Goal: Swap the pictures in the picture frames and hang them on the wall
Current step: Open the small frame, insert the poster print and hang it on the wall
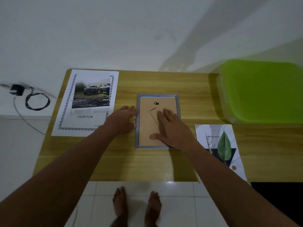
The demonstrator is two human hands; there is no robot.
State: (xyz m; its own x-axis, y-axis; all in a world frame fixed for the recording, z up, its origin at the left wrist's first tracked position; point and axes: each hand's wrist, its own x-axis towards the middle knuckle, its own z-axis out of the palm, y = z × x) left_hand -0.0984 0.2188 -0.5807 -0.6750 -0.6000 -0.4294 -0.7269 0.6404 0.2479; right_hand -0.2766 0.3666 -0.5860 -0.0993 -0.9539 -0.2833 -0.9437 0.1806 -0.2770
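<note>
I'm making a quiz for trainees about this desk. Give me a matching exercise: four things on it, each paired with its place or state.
Things:
1. truck poster
2. picture frame
3. leaf print
4. green lid

Places or states:
A. face down, under the right hand
B. far right corner of the table
C. left end of the table
D. near edge, right of the frame

Pairs: 1-C, 2-A, 3-D, 4-B

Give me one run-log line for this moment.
frame: face down on table | right hand: flat on backing | left hand: at frame's left edge | truck print: left | leaf print: right
</note>
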